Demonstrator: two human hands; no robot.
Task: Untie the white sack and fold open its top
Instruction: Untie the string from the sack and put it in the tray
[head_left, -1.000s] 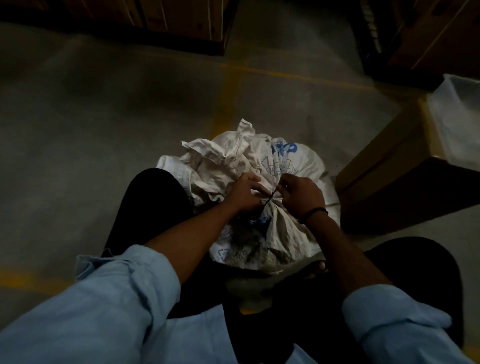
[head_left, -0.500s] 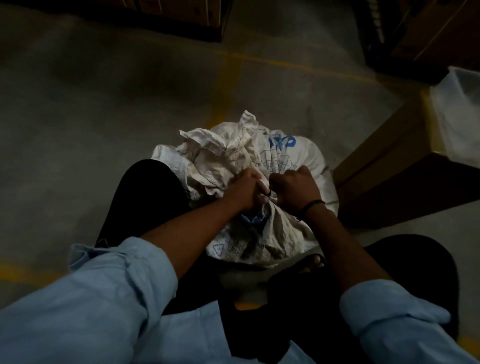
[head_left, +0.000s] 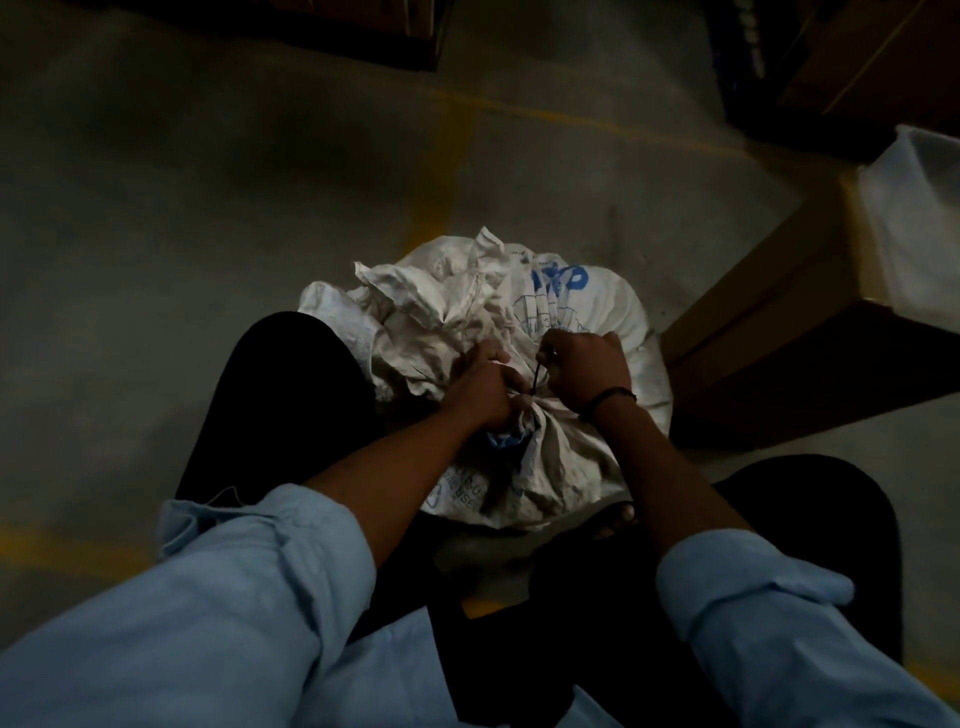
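Observation:
A white woven sack (head_left: 613, 312) with blue print stands on the floor between my knees. Its crumpled top (head_left: 436, 306) fans out to the far left above a gathered neck. A thin dark tie (head_left: 535, 379) runs up from that neck. My left hand (head_left: 485, 387) is clamped on the bunched neck. My right hand (head_left: 584, 371), with a dark band at the wrist, pinches the upper end of the tie and holds it taut between the two hands.
A brown cardboard box (head_left: 769, 332) stands close on the right of the sack, with a translucent plastic bin (head_left: 914, 223) on it. Dark crates or pallets (head_left: 363, 26) line the far edge. Yellow lines (head_left: 441, 171) cross the grey concrete floor.
Half a second ago my hands were pressed together at the knot. My right hand has since drawn away a little, and the dark tie shows taut between them again.

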